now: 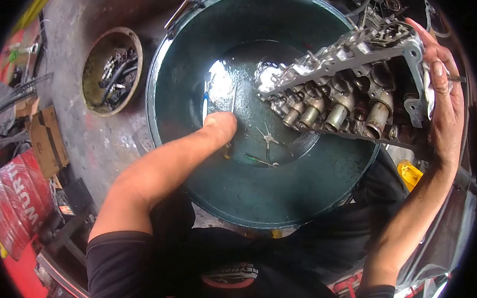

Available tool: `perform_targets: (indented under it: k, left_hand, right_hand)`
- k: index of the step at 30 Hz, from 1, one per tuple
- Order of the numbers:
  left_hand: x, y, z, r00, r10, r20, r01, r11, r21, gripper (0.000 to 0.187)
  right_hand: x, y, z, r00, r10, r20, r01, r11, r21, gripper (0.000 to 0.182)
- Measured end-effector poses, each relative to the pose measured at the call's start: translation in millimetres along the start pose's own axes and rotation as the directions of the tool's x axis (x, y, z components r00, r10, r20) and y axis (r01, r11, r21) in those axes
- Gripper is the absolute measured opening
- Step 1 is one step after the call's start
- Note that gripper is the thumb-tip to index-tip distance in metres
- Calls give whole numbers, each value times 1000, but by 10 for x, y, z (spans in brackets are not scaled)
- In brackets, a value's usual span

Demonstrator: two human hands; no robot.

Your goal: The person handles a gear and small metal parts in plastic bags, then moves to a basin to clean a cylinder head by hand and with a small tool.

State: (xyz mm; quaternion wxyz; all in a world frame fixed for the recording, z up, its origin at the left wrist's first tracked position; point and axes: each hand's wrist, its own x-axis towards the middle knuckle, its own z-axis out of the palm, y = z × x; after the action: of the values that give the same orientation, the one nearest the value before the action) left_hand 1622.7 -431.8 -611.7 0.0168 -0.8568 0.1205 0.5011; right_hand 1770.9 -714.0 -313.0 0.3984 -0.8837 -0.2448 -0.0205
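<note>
My right hand [444,81] grips the right end of a metal cylinder head [337,115], fingers round its edge. The head is tilted over the right side of a big green tub [251,201], its valve bores facing me. Down inside the tub is my left hand [220,124], back towards me, its fingers hidden. A thin metal shaft [233,98] and a blue-and-white tool [205,103] show just beyond that hand. On the wet tub floor lie a star-shaped metal piece [269,138] and a small green-handled screwdriver [257,160]. An amber-coloured piece [227,151] shows below my left hand.
A round bowl [89,89] of dark and metal parts stands on the floor left of the tub. Further left are a cardboard box [47,141] and a red Würth-marked bag [19,193]. More engine parts [392,5] crowd the upper right. Something yellow [409,174] lies below my right wrist.
</note>
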Motion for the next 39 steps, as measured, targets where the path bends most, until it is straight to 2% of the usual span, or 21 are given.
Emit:
perform_targets:
  k: [3, 4, 5, 7, 8, 9, 11, 13, 16, 17, 19, 21, 22, 25, 26, 29, 30, 33, 35, 36, 39]
  left_hand:
    - [354, -265, 300, 901, -310, -304, 346, 936, 70, 30]
    - [348, -393, 212, 868, -422, -261, 352, 894, -277, 33]
    - [359, -429, 123, 840, -525, -140, 401, 773, -491, 33]
    - [502, -349, 203, 808, -553, -201, 415, 778, -472, 35]
    - [572, -263, 227, 707, -705, -50, 486, 536, -690, 39]
    - [874, -371, 613, 634, -771, -59, 434, 418, -799, 44]
    - [489, -23, 228, 595, -804, 7, 384, 276, -881, 45]
    - [485, 66, -61, 615, -769, -176, 298, 433, -851, 50]
    - [966, -119, -426, 529, -623, -577, 88, 716, -692, 45]
    - [949, -156, -753, 631, -619, -468, 107, 667, -738, 36]
    - [1018, -245, -986, 752, -412, -515, 82, 833, -547, 29]
    - [857, -224, -1059, 806, -164, -568, -48, 940, -339, 26]
    - [765, -227, -1108, 822, -79, -564, -89, 960, -264, 25]
    - [283, -361, -1248, 825, 34, -564, -146, 977, -154, 24]
    - [171, -454, -1179, 714, 69, -697, -219, 967, -129, 19]
    - [-166, -562, -1096, 678, -147, -720, -220, 895, -389, 21]
    - [-266, -625, -1067, 729, -44, -683, -315, 864, -392, 19]
    - [-255, -313, -711, 763, -116, -636, -331, 775, -538, 16]
    - [-248, -48, -740, 863, 12, -505, -273, 852, -446, 15]
    - [-235, 16, -734, 785, 77, -615, -360, 865, -350, 14]
    - [-276, -152, -724, 742, 91, -664, -368, 883, -290, 14]
  right_hand:
    - [-28, 65, -76, 998, 52, 45, -51, 999, -19, 30]
    - [-41, 70, -83, 996, 70, 50, -71, 997, 8, 30]
    - [-57, 76, -89, 994, 89, 56, -91, 995, 35, 30]
    - [-12, 8, -75, 999, -4, 51, 3, 1000, 30, 28]
    - [-3, -5, -67, 999, -16, 47, 16, 1000, 14, 28]
    - [6, -5, -65, 999, -23, 37, 23, 1000, 2, 28]
    - [-11, -32, -59, 1000, -1, 24, 1, 1000, -1, 27]
    - [-38, -42, -64, 999, 29, 17, -29, 1000, 6, 25]
    - [-58, -20, -81, 998, -36, 54, 38, 998, -44, 24]
    - [-59, -18, -86, 995, -70, 73, 75, 995, -71, 24]
    - [-64, -64, -58, 996, -45, 73, 45, 999, -2, 21]
    - [-31, -61, -67, 997, -9, 80, 14, 998, -55, 20]
    - [-3, -70, -26, 1000, 10, 7, -10, 1000, 11, 22]
    - [29, -28, -60, 998, 59, -4, -59, 996, -72, 20]
    - [29, -24, -84, 998, 55, 22, -54, 997, -57, 18]
    - [-17, -169, -20, 995, 104, -11, -104, 995, -6, 20]
    - [-5, -202, 12, 995, 103, -13, -103, 995, -3, 21]
    - [-11, -215, 64, 999, 50, 8, -50, 999, 13, 23]
    - [28, -226, 74, 1000, -16, 9, 17, 995, -102, 22]
    - [22, -237, 92, 1000, 11, 20, -9, 998, -69, 20]
    - [22, -224, 107, 999, 52, 5, -52, 999, 3, 18]
